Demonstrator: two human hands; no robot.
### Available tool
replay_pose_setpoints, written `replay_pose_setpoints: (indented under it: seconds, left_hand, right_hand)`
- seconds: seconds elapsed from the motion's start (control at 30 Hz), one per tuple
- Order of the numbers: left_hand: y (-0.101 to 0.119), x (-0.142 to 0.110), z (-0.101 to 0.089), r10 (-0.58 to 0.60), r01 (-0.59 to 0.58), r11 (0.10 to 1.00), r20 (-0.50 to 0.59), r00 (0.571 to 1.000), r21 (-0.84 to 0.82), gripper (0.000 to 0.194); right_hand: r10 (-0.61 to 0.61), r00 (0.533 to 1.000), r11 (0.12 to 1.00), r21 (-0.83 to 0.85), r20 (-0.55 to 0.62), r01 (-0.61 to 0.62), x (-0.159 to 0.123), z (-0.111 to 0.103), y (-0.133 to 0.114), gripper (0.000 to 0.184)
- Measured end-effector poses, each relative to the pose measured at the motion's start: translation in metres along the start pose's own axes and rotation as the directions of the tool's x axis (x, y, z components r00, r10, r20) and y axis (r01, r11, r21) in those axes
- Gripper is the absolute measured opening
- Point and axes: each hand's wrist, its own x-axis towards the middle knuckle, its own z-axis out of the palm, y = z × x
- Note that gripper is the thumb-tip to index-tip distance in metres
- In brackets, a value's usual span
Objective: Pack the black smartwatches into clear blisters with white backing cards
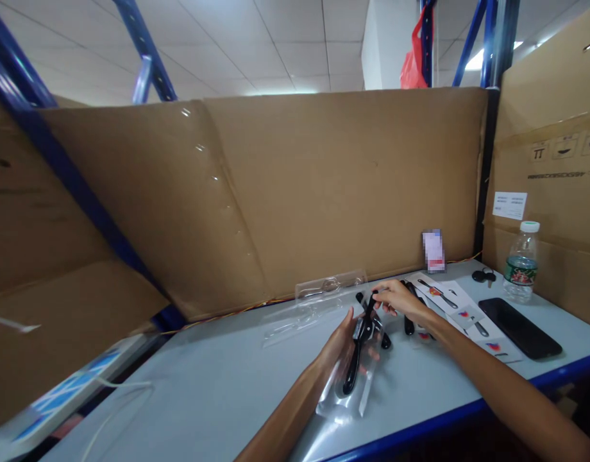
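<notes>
My left hand (342,340) is closed around a clear plastic bag (343,398) with a long black tool (357,350) partly inside it. My right hand (396,296) pinches the top end of that black tool above the bag's mouth. More black tools (408,321) lie on the table just right of my hands. Clear plastic packaging (324,292) lies behind my hands near the cardboard wall.
Printed cards (461,308) lie to the right, with a black phone (519,327), a water bottle (522,263) and a black key fob (482,276). Cardboard walls (276,192) close the back and sides. The light table (203,385) has a blue front edge (420,430).
</notes>
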Motion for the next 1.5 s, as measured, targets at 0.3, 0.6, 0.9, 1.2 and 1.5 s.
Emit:
replay_pose_setpoints:
  seconds: [0.3,0.6,0.9,1.2,1.5]
  left_hand:
    - [0.006,0.003,-0.01,0.16,-0.189,0.976,-0.234,0.959,-0.108,0.044]
    - [0.029,-0.004,-0.022,0.194,-0.425,0.809,-0.497,0.846,-0.407,0.049]
    - [0.035,-0.003,-0.032,0.211,-0.507,0.659,-0.51,0.834,-0.556,0.041]
    - [0.04,-0.004,-0.04,0.205,-0.515,0.681,-0.539,0.817,-0.52,0.03]
    - [0.04,-0.002,-0.048,0.23,-0.529,0.676,-0.535,0.813,-0.513,0.035]
  right_hand:
    - [-0.422,0.859,0.785,-0.591,-0.289,0.187,0.025,-0.056,-0.014,0.018]
    - [-0.031,0.888,0.469,-0.791,-0.459,-0.393,0.024,-0.126,-0.005,0.014]
    - [0.107,0.876,0.4,-0.786,-0.471,-0.471,0.029,-0.126,0.005,0.029]
    - [0.006,0.927,0.294,-0.886,-0.375,-0.36,0.031,-0.145,-0.009,0.022]
    - [-0.172,0.981,0.931,-0.341,-0.094,0.13,0.015,-0.091,-0.037,0.029]
